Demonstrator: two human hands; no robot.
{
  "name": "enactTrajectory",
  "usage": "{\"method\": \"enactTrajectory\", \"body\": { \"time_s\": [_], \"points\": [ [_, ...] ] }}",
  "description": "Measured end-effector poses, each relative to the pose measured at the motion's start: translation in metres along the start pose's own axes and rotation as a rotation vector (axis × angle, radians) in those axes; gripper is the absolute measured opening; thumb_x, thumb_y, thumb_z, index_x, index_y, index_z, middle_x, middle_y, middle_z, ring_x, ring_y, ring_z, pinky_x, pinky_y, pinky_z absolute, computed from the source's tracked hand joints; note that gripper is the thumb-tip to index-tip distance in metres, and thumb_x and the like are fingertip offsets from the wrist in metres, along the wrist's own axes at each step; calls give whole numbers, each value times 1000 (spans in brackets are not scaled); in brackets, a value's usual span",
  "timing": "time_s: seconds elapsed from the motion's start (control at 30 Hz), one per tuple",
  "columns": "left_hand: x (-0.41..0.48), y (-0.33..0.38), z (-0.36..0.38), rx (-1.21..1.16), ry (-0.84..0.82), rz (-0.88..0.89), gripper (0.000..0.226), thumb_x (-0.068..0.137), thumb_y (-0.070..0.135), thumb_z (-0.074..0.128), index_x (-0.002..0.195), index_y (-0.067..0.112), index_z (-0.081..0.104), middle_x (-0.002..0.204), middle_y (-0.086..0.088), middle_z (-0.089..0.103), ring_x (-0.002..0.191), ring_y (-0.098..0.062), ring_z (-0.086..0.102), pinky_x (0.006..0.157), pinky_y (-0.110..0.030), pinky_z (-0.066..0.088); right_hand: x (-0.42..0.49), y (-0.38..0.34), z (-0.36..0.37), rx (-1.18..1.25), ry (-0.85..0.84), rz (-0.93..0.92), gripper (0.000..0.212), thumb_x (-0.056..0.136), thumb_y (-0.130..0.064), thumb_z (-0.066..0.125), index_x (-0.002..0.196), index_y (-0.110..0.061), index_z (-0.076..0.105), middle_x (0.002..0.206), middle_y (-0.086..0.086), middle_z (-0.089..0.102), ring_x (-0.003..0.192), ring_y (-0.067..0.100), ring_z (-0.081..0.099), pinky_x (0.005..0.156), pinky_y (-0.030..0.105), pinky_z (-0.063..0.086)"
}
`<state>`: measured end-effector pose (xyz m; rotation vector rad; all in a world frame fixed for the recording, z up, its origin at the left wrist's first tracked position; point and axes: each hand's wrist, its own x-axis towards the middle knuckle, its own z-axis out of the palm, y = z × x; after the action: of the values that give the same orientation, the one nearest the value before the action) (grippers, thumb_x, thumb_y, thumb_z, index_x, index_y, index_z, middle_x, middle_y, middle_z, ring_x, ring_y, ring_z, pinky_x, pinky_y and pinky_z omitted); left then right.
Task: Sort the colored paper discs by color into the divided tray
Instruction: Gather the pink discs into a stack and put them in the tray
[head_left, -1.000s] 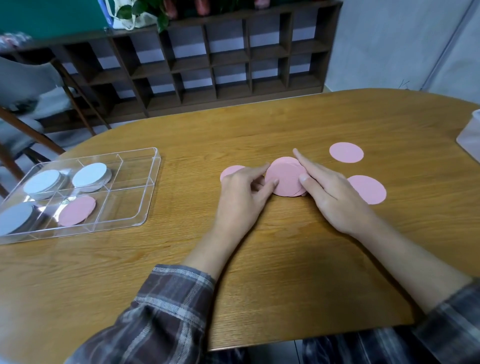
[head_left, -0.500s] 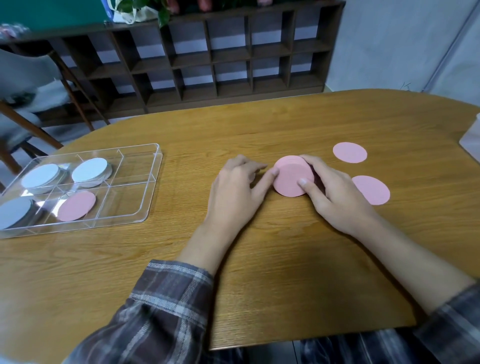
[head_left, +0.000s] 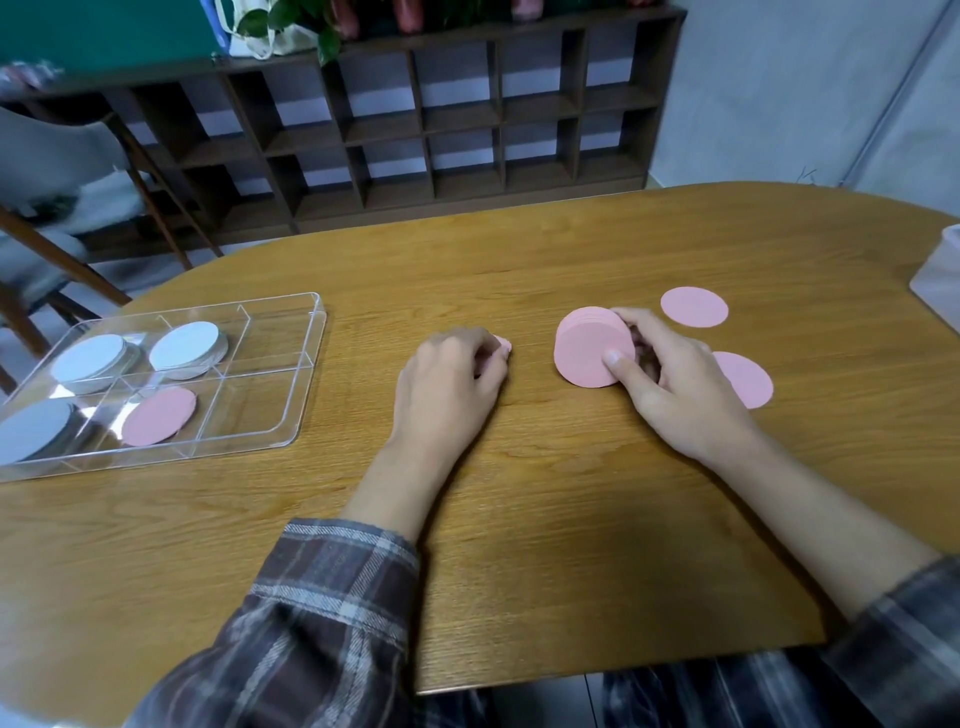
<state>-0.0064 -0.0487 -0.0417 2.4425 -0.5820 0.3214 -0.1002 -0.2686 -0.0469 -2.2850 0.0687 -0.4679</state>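
— Hands, head view: what holds what?
— The right hand (head_left: 670, 387) clamps the pink stack (head_left: 589, 348) mid-table, thumb on its face, fingers behind. The left hand (head_left: 449, 387) curls over one pink disc (head_left: 503, 343), mostly hidden.
— Handling?
— Light, floppy, slippery paper, I'd judge; squeeze the stack by its edges. The divided tray (head_left: 307, 405) sits left; far disc (head_left: 694, 306) and near disc (head_left: 750, 382) lie right.

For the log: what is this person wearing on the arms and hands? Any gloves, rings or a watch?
The left hand and the right hand are bare: no gloves, rings or watch show. The left sleeve and the right sleeve are dark plaid, greyish purple with pale stripes, and leave the forearms uncovered.
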Motion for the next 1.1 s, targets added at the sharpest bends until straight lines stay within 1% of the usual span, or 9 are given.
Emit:
{"method": "enactTrajectory", "body": {
  "time_s": [0.1,0.33,0.53,0.6,0.67,0.83,0.93,0.97,1.1],
  "points": [
    [-1,3,-3,-3,33,22,20,102,35,57,98,25,74,83,4,73,82,-25,67,70,-39,54,0,0,-1,17,5,6,32,103,-23,59,133,-30,58,97,-4,65,83,8,56,71,13,41],
    [-1,3,2,-175,101,160,20,106,32,52,94,22,65,97,12,77,94,-17,69,83,-43,55,1,1,0,46,18,-11,31,102,-19,60,132,-28,60,98,0,67,86,11,57,74,21,44],
    [-2,12,-3,-303,152,200,14,102,18,64,93,13,73,85,10,72,76,-2,59,73,-11,40,2,4,1,20,35,-10,41,103,-19,59,142,-29,57,95,0,67,81,12,56,73,15,43],
    [-4,15,-2,-371,110,184,12,101,17,66,92,13,74,77,15,68,70,3,60,69,-10,40,3,5,1,25,34,-6,44,103,-20,60,146,-28,56,97,2,68,81,13,56,75,15,44],
    [-6,16,2,-445,41,169,10,101,17,67,93,14,74,64,11,66,57,-3,61,64,-19,48,2,4,1,31,23,-5,46,103,-20,60,148,-30,54,99,3,68,82,12,57,76,16,45],
    [-8,20,8,-504,-47,200,8,97,16,73,103,14,70,76,0,73,61,-16,72,65,-27,58,2,1,0,73,-35,-12,47,105,-16,53,148,-36,53,124,-17,67,98,-1,60,93,23,46],
    [-8,20,10,-511,-56,162,24,92,17,79,114,19,71,80,1,73,65,-14,74,68,-24,59,1,1,-2,67,-67,-16,47,108,-13,47,148,-36,52,96,-44,59,93,-11,56,88,8,37],
    [-8,20,11,-508,-61,149,31,91,18,79,121,21,70,80,1,74,66,-13,74,71,-23,59,0,1,-1,69,-74,-16,46,109,-14,45,149,-36,52,89,-44,58,90,-10,56,84,4,35],
    [-6,20,17,-435,-36,139,48,90,24,81,136,20,69,83,6,72,69,-5,66,74,-10,48,0,-1,0,89,-80,8,46,110,-20,39,153,-36,47,87,-12,60,86,6,56,81,8,37]
  ]
}}
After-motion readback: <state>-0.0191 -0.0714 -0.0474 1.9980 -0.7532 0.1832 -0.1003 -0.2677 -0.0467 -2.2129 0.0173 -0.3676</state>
